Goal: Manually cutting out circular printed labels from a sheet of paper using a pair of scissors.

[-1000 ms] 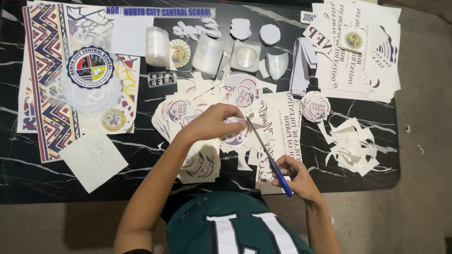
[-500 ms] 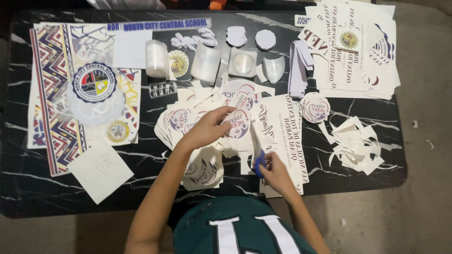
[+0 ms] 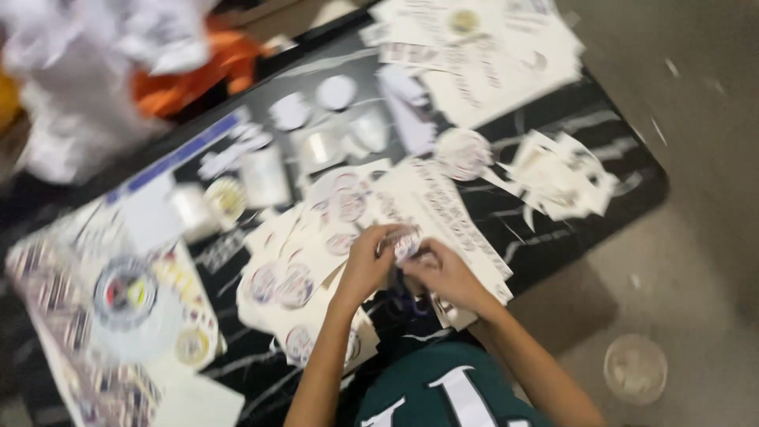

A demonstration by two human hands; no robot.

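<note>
- Small round paper cut-out (image 3: 405, 239) with a printed emblem: we find it between both hands, above the stack of white printed sheets (image 3: 443, 213) at the near edge of the black marble-pattern table (image 3: 624, 190).
- Left hand (image 3: 365, 265): fingers curled, pinching the cut-out's left side.
- Right hand (image 3: 443, 273): fingers bent, touching the cut-out's right side; we cannot tell through the blur how firmly it grips, nor whether it holds anything else.
- Sheets of round emblem prints (image 3: 296, 277): just left of the hands.
- Heap of white paper scraps (image 3: 557, 174): well to the right.
- Orange cloth (image 3: 198, 71): beyond the far edge.
</note>
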